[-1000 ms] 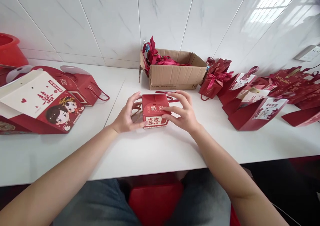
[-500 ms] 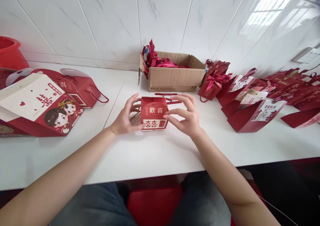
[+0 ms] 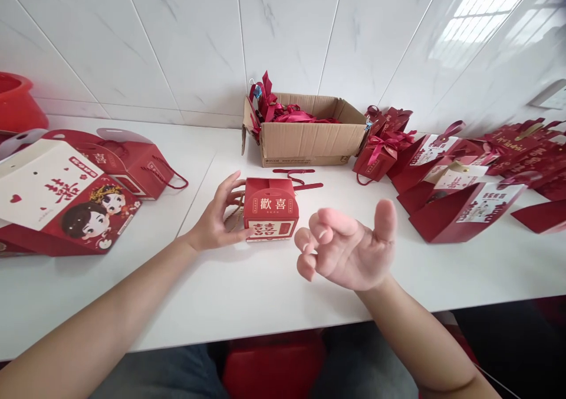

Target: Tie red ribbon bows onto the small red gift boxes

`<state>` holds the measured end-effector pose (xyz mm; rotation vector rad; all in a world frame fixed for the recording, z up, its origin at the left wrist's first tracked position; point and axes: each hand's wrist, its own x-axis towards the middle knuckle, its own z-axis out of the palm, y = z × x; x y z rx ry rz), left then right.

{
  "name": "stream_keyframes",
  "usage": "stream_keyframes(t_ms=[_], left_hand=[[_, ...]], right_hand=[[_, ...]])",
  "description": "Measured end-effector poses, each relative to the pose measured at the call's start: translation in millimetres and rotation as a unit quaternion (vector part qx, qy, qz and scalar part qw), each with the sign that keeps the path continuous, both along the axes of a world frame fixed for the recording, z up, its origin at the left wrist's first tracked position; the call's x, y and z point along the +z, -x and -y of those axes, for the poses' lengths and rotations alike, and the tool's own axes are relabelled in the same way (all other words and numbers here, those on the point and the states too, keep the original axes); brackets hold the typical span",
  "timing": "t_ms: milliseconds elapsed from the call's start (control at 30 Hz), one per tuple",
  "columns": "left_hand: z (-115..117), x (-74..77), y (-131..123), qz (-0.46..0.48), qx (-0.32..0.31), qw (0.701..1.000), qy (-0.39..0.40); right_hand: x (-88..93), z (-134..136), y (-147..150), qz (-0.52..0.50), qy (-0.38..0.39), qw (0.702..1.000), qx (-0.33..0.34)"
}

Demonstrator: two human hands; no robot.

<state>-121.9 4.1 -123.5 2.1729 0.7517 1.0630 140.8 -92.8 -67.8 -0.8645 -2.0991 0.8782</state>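
A small red gift box (image 3: pixel 270 210) with gold and white characters stands upright on the white table. My left hand (image 3: pixel 217 219) grips its left side, thumb at the front lower corner and fingers around the side, some of them hidden. A gold-coloured cord (image 3: pixel 235 207) shows between those fingers and the box. My right hand (image 3: pixel 349 249) is raised to the right of the box, palm turned up and thumb apart, fingers partly bent, holding nothing. Behind the box lies a dark red ribbon strip (image 3: pixel 300 178) on the table.
A cardboard box (image 3: pixel 312 142) full of red ribbons stands by the tiled wall. Large printed gift boxes (image 3: pixel 66 193) are at the left, near a red bucket (image 3: pixel 20 104). Several red gift bags (image 3: pixel 464 210) stand at the right. The table's front edge (image 3: pixel 265 343) runs before my lap.
My right hand has left the gift box, come nearer to me and turned its palm up. My left hand stays on the box. The view has shifted slightly.
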Motion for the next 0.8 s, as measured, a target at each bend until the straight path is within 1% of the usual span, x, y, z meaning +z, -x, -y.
stream_keyframes(t_ms=[67,100,133,167,200,300,367,433,533,633,800], left_hand=[[-0.2,0.1,0.0,0.005,-0.001,1.0,0.007],[-0.7,-0.2,0.1,0.008,-0.004,1.0,0.006],[-1.4,-0.6,0.2,0.009,-0.01,1.0,0.002],[-2.3,-1.1,0.4,0.01,-0.015,1.0,-0.004],[-3.2,-1.6,0.5,0.01,-0.019,1.0,-0.009],[-4.7,-2.4,0.5,0.012,-0.022,1.0,-0.018],[-4.5,-2.2,0.2,0.014,-0.023,0.999,-0.02],[-3.7,-1.8,0.0,0.016,-0.021,1.0,-0.016],[-2.8,-1.4,0.1,0.016,-0.021,1.0,-0.01],[-3.1,-1.7,0.3,0.016,-0.026,0.999,-0.008],[-5.3,-3.5,0.2,0.024,-0.02,0.999,-0.009]], right_hand=[[-1.5,1.4,-2.0,-0.031,0.036,0.998,0.035],[-2.7,1.6,-2.3,-0.065,0.064,0.994,0.057],[-4.2,1.3,-2.2,-0.111,0.094,0.986,0.086],[-6.0,0.7,-1.6,-0.166,0.127,0.971,0.121],[-7.8,-0.2,-0.7,-0.221,0.161,0.949,0.159],[-11.0,-3.0,2.6,-0.354,0.256,0.862,0.259],[-10.0,-3.9,4.2,-0.397,0.31,0.816,0.284],[-7.3,-4.1,5.1,-0.418,0.342,0.79,0.29],[-3.0,-3.8,5.6,-0.427,0.353,0.778,0.296],[-1.1,-4.1,5.7,-0.428,0.35,0.779,0.296],[-6.2,-6.7,3.8,-0.431,0.345,0.78,0.294]])
